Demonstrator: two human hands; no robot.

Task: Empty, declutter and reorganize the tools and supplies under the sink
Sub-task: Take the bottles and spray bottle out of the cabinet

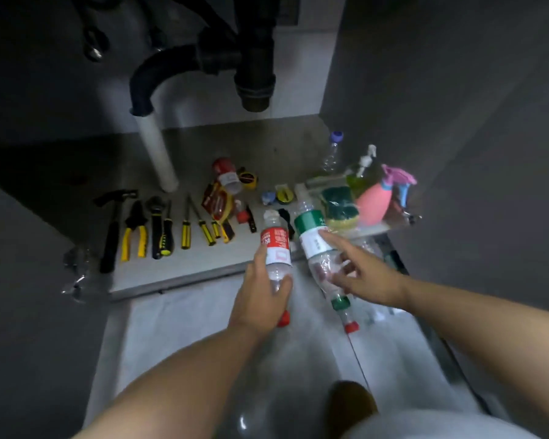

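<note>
At the front lip of the grey under-sink cabinet floor [184, 267], the left hand [260, 293] is wrapped around a clear plastic bottle with a red label and red cap [274, 248], base pointing toward twelve o'clock. The right hand [365, 277] has its fingers curled around a larger clear bottle with a green-and-white label [311, 236]; at least one more capped bottle seems bunched under it. At nine o'clock the black hammer [113, 226], yellow-handled pliers [135, 231] and yellow screwdrivers [187, 229] lie in a row. At two o'clock sit a pink spray bottle [374, 201] and green sponges [338, 201]. Probably the bottles want standing upright behind the tools; set one down at a time, grips firm, since thin plastic crushes and rolls.
</note>
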